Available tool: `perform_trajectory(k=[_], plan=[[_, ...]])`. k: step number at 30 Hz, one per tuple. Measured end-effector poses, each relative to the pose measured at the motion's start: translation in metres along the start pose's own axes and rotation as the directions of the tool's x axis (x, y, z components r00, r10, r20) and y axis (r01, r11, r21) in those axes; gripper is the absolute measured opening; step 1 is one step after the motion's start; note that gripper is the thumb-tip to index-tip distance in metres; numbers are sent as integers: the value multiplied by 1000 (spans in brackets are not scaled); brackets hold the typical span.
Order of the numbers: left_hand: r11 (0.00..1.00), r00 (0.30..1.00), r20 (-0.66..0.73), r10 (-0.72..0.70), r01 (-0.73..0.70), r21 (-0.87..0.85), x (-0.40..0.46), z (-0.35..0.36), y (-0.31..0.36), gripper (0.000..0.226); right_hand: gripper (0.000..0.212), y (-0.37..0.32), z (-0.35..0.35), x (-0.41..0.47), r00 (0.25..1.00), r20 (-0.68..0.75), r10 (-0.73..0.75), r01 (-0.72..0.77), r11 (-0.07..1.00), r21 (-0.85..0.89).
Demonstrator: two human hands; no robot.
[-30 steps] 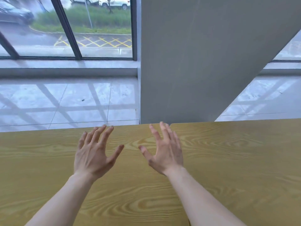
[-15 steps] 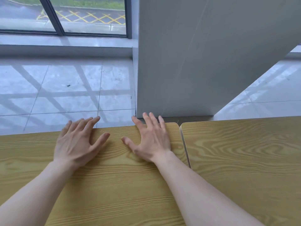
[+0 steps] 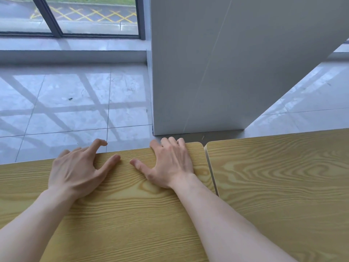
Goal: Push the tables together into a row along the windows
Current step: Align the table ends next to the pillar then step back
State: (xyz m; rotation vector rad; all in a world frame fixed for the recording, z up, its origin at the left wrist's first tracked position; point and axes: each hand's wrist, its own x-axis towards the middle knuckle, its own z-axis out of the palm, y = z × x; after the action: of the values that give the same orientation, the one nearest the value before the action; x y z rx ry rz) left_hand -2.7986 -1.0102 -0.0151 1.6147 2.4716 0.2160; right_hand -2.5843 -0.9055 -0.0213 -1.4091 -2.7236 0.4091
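Two light wood-grain tables stand side by side. The left table (image 3: 132, 214) is under both my arms, and the right table (image 3: 273, 186) sits beside it across a narrow gap (image 3: 210, 167). My left hand (image 3: 75, 173) lies on the left table's far edge with its fingers bent over the rim and the index finger raised. My right hand (image 3: 170, 163) rests near that table's far right corner, fingertips hooked over the edge and thumb spread on top.
A wide grey-white pillar (image 3: 226, 72) rises just beyond the tables' far edges. The windows (image 3: 90, 14) with dark frames run along the back left above a low sill. Glossy pale floor tiles (image 3: 66, 110) lie between the tables and the windows.
Both hands came down from hovering onto the left table and slid to its far edge, fingers now curled over it. A gap between the two tabletops has come into view.
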Motion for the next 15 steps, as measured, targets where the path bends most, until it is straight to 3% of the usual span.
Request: perform_trajectory(k=[15], plan=[[997, 998, -63, -12, 8, -73, 10, 3, 22, 66, 90, 23, -7, 7, 998, 14, -62, 61, 998, 14]])
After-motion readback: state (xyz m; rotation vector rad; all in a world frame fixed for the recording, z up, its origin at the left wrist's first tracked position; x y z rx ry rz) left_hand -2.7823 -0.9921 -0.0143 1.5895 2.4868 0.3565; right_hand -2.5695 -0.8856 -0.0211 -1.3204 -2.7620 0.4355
